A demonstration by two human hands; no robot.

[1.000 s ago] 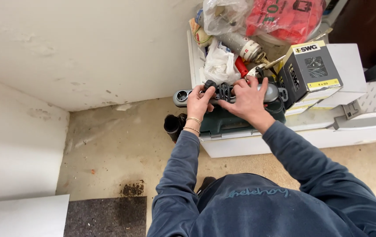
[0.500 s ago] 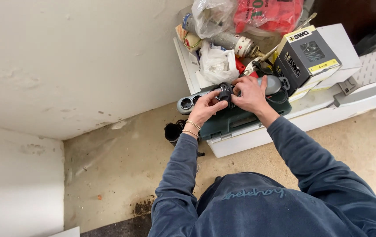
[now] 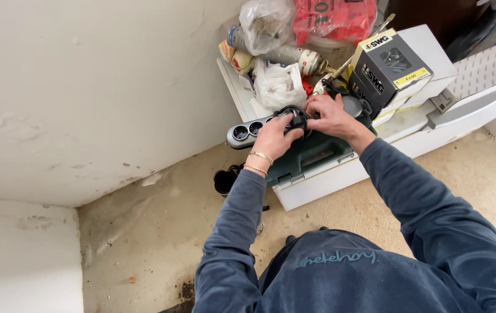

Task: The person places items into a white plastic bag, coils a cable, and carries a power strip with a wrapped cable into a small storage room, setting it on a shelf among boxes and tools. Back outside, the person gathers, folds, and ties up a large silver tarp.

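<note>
Hands, left (image 3: 273, 138) and right (image 3: 330, 115), both closed on coiled black cable (image 3: 295, 117) wound around long grey plastic socket strip (image 3: 248, 130) atop green case (image 3: 312, 156).

**Colours and patterns at the corner by the wall**

A long grey plastic power strip (image 3: 248, 130) with dark round sockets is seen, and a black coiled cable (image 3: 294, 116) is wound about its middle. Beneath it a dark green plastic case (image 3: 312, 156) is shown, set on a white flat board (image 3: 341, 179). A black cardboard box (image 3: 390, 66) is marked with a yellow label and white edges. A crumpled white plastic bag (image 3: 277, 87) and a red plastic bag (image 3: 335, 20) with green print are seen behind. Thin gold bracelets (image 3: 259, 162) are worn above a navy blue sleeve (image 3: 230, 232). The concrete floor (image 3: 155, 220) is sandy beige, the plastered wall (image 3: 86, 87) off-white with faint stains.
</note>
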